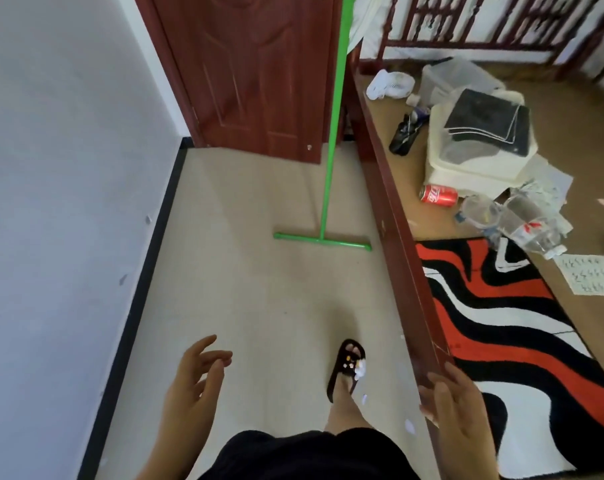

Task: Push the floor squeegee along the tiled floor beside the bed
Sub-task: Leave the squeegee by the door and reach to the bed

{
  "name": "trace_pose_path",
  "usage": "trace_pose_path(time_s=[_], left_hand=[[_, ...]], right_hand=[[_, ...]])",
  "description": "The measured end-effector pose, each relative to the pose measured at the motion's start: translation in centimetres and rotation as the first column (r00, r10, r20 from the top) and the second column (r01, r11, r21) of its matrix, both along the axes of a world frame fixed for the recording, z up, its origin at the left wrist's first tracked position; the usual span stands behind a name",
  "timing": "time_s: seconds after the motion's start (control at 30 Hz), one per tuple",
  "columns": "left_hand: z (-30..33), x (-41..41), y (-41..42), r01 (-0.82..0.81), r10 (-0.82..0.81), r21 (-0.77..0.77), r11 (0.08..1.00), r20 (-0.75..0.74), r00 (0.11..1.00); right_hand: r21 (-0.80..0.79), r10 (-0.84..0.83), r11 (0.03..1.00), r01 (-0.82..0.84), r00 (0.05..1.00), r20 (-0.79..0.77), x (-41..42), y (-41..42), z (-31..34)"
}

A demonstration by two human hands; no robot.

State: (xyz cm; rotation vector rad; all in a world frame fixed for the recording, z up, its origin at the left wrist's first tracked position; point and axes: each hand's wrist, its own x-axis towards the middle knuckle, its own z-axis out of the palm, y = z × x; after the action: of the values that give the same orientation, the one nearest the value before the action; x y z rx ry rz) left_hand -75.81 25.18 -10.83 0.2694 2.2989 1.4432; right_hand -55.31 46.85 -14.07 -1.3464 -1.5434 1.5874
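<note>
A green floor squeegee [331, 147] stands upright ahead of me, its long handle leaning against the bed's corner by the door and its head flat on the pale tiled floor [245, 299]. Nobody holds it. My left hand [193, 386] hovers open over the floor, fingers apart, well short of the squeegee. The fingers of my right hand [449, 407] curl over the dark red wooden side rail of the bed [397, 216]. My right foot in a black sandal [345, 368] is planted on the tiles.
A white wall with a black skirting runs along the left. A dark red door [252, 74] stands at the far end. The bed carries a red, black and white rug [508, 323], a red can [438, 195], plastic bottles, papers and a white box. Small white scraps lie near my foot.
</note>
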Motion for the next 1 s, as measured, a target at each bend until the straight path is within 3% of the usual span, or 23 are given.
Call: trace_pose_path(time_s=[0.27,0.37,0.53,0.67,0.87,1.0], left_hand=[[0.7,-8.6,18.0,-0.077,0.08,0.085,0.993,-0.039,0.996],[0.8,-11.4,21.9,-0.106,0.109,0.093,0.99,-0.032,0.994],[0.4,-17.1,27.5,-0.151,0.154,0.072,0.986,-0.032,0.988],[0.2,-24.1,32.0,-0.141,0.146,0.085,0.986,-0.061,0.987],[1.6,-34.9,38.1,-0.02,0.032,0.091,0.996,-0.136,0.99],[3.3,-39.6,44.0,0.157,-0.142,0.053,0.986,-0.214,0.967]], right_hand=[[0.097,0.075,0.993,-0.071,0.997,-0.034,-11.3,19.2,2.9],[0.103,0.123,0.987,-0.121,0.992,-0.012,-15.1,23.1,3.0],[-0.03,0.24,0.971,-0.239,0.97,0.045,-21.7,30.7,2.3],[0.08,0.188,0.978,-0.19,0.981,0.038,-28.2,34.5,2.3],[0.201,0.107,0.974,-0.106,0.994,0.006,-38.1,39.9,4.8],[0.319,0.178,0.932,-0.17,0.984,0.005,-43.4,43.5,8.5]])
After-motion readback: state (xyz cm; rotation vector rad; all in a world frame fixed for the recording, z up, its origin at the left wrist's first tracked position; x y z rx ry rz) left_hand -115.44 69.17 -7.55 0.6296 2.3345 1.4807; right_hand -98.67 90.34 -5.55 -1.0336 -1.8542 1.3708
